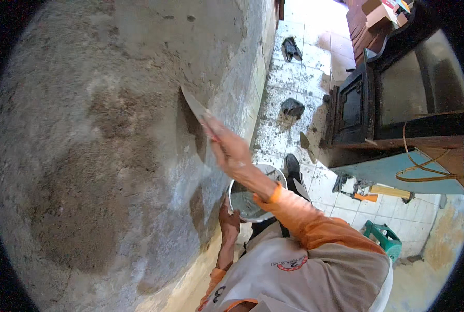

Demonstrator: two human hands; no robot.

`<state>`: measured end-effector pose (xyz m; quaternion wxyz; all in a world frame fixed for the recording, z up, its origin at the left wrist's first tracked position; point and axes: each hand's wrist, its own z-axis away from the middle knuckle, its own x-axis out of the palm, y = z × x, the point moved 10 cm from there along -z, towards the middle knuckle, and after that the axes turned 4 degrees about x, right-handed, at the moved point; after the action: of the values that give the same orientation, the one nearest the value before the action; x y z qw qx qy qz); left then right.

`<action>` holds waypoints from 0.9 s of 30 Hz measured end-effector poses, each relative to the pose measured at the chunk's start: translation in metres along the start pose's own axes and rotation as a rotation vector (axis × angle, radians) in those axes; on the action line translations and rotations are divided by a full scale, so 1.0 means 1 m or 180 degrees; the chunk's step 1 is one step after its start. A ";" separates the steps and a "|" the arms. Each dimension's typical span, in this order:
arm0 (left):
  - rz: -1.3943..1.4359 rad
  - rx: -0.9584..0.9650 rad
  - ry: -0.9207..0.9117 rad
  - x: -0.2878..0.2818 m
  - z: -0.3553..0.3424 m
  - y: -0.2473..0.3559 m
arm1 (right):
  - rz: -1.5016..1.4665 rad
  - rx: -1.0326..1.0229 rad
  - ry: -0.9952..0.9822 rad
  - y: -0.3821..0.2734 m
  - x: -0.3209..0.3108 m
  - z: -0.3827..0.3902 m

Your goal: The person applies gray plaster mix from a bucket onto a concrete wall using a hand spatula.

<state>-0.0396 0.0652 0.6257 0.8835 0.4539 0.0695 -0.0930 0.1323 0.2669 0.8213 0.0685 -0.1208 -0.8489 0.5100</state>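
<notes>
Wall (154, 62): rough, darkly patched, standing at the person's left, within the trowel's reach.
Bucket (269, 167): white, held near the wall, likely to keep its grey mix (246, 203) handy.
Trowel (193, 104): at the wall, blade pointing up and left; whether it touches, I cannot tell.
Right hand (231, 148): fingers wrapped around the trowel, presumably for control.
Left hand (229, 221): pinching the bucket's rim, thumb over the edge, probably steadying it.
</notes>
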 end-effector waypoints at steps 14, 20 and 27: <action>-0.0054 0.0428 0.0371 -0.023 0.006 -0.012 | 0.0538 -0.1061 0.0757 -0.025 0.009 -0.115; -0.2997 0.2320 0.0884 -0.032 0.012 0.000 | 0.0316 -0.0758 -0.0287 -0.050 0.016 -0.018; -0.0157 0.0558 0.0212 -0.005 0.002 -0.012 | 0.0556 -0.1293 0.0762 -0.044 -0.074 -0.177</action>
<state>-0.0471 0.0575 0.6188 0.8350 0.5304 0.1016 -0.1054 0.2404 0.3771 0.9436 0.0985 -0.2645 -0.9062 0.3149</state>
